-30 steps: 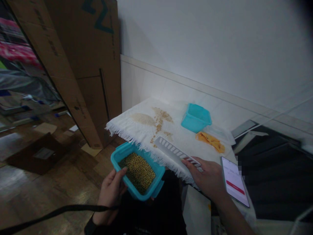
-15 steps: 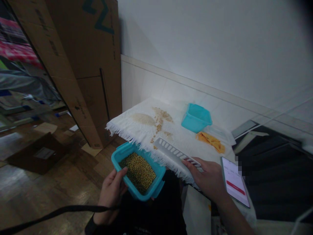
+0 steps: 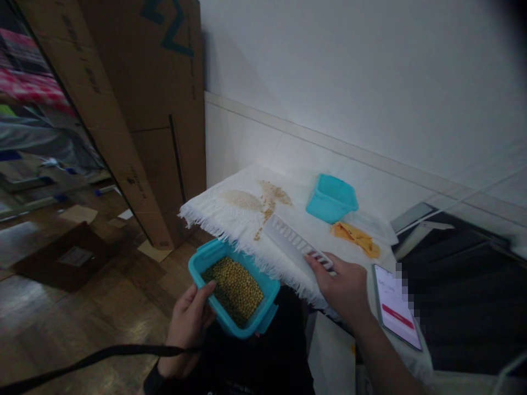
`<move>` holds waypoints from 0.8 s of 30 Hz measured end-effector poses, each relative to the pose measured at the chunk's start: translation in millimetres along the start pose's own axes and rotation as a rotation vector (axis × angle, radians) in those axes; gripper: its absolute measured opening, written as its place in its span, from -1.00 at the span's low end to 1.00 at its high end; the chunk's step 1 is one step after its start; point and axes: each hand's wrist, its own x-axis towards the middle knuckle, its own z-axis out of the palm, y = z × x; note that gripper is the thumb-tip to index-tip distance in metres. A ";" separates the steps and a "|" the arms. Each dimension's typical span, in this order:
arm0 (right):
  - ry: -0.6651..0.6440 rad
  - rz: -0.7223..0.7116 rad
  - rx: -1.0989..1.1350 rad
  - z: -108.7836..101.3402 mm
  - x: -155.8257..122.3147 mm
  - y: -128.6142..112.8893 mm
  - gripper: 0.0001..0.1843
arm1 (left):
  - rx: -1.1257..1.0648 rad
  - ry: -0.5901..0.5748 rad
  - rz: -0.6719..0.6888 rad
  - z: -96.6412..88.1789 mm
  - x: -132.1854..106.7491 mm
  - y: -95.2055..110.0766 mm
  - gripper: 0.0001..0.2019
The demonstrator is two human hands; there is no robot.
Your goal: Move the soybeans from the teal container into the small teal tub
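Observation:
My left hand is wrapped round the near left side of a turquoise plastic container, its thumb over the rim. Yellow soybeans fill much of that container, with smaller dark green beans along the edges. In my right hand is a long pale plastic strip with a row of slots, gripped at its near end. Its far end rests on or just over a white fringed cloth, beside scattered soybeans. A heap of pale grain lies left of these beans.
A second turquoise container stands at the back of the cloth, with an orange cloth in front. A phone lies at the right edge. Large cardboard boxes stand left, and a white wall rises behind.
My right hand has moved the slotted strip slightly up and away over the cloth, towards the scattered soybeans. The left hand and its container have hardly moved.

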 end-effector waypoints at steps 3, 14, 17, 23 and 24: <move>-0.007 0.016 -0.006 9.3 11.0 1.8 -0.65 | 0.016 0.027 0.001 -0.3 1.1 0.4 -0.77; -0.141 0.010 0.047 12.1 24.9 -1.7 -0.71 | 0.001 0.011 0.002 -6.3 3.2 4.8 -0.79; -0.156 -0.007 0.068 10.3 25.8 -3.9 -0.74 | 0.000 0.013 0.034 -7.3 4.3 4.7 -0.81; -0.164 -0.035 0.106 9.3 23.1 -7.4 -0.75 | 0.015 0.017 0.010 -7.6 3.9 5.5 -0.79; -0.168 -0.034 0.119 8.8 22.3 -8.0 -0.75 | 0.022 0.024 0.005 -7.7 3.7 5.7 -0.78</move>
